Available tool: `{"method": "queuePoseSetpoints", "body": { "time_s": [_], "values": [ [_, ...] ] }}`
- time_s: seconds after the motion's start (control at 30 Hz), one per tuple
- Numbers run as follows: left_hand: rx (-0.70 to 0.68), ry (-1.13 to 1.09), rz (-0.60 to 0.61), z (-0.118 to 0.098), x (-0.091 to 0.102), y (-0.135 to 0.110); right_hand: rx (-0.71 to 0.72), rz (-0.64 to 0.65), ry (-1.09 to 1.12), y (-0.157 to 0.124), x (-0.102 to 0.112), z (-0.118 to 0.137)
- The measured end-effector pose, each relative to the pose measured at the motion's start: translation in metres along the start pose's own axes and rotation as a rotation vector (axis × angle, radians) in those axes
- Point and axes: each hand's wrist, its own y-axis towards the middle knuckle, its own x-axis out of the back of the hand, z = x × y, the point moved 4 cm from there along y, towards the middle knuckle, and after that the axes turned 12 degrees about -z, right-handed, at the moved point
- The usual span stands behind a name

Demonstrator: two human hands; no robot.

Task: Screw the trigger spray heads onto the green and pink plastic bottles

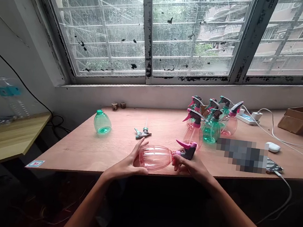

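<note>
A clear pink spray bottle [155, 157] lies sideways between my hands, just over the table's front edge. My left hand [132, 161] cups its base, thumb and fingers wrapped around the end. At the neck, my right hand [186, 165] grips near the pink and black trigger head [188, 150]. Beyond my left hand, a green spray head [144, 132] with a thin tube lies on the table. Farther left, a green bottle [102, 123] stands upright without a spray head.
Several pink and green spray bottles [210, 130] stand grouped behind my right hand. To the right are a white earbud case [272, 147], a plugged-in phone [274, 166], a power strip [247, 118], white cables and a cardboard box [301, 121]. A window spans the back.
</note>
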Motion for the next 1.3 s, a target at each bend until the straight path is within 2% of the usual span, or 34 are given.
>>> {"method": "queuePoseSetpoints", "body": {
  "time_s": [0.17, 0.33, 0.47, 0.6, 0.87, 1.1, 1.3],
  "values": [
    [0.032, -0.012, -0.042, -0.002, 0.002, 0.002, -0.001, 0.001, 0.008, 0.0, 0.0, -0.001],
    [0.04, -0.005, 0.006, -0.005, -0.003, -0.001, 0.078, -0.03, 0.009, 0.0, 0.0, 0.005],
    [0.019, -0.064, 0.019, -0.004, -0.003, -0.001, 0.047, -0.018, 0.007, -0.001, -0.001, 0.004],
    [0.004, -0.026, -0.014, -0.004, 0.001, 0.0, -0.005, -0.012, 0.014, -0.002, 0.0, 0.0],
    [0.123, -0.034, -0.015, -0.011, -0.004, -0.004, -0.002, -0.035, -0.026, -0.001, 0.001, 0.001],
    [0.006, -0.046, -0.005, -0.007, -0.001, 0.0, -0.009, -0.019, -0.033, -0.001, 0.0, 0.001],
    [0.041, -0.001, -0.024, -0.001, 0.001, 0.001, -0.05, -0.018, -0.041, -0.002, 0.0, 0.0]
  ]
}}
